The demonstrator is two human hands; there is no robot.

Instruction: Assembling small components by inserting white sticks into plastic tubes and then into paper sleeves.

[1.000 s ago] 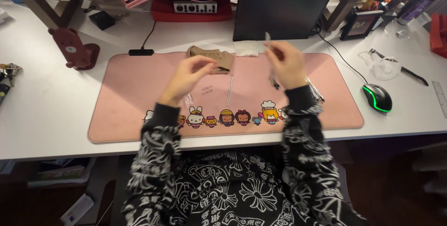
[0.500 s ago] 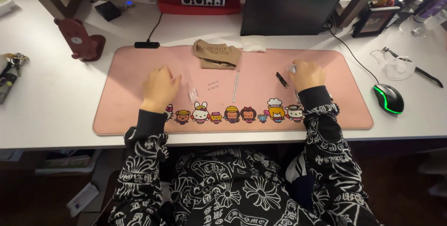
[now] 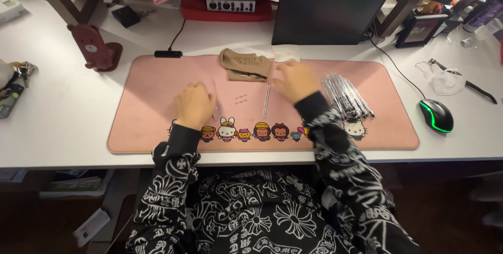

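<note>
Your left hand point(image 3: 195, 105) rests palm-down at centre-left of the frame on the pink desk mat point(image 3: 152, 102), fingers loosely curled over a thin clear tube point(image 3: 213, 97); whether it actually grips the tube cannot be told. Your right hand point(image 3: 296, 80), blurred, hovers open and holds nothing, just above centre. Between your 2 hands lie a slim pen refill point(image 3: 266, 100) and 2 small pieces point(image 3: 240, 98). A bundle of clear pens point(image 3: 347, 96) lies loose on the mat right of your right hand, in no container. A tan cloth pouch point(image 3: 246, 64) sits crumpled at the mat's top edge, its contents hidden. At far right, a black mouse point(image 3: 436, 114) glows green on the white desk point(image 3: 57, 118).
</note>
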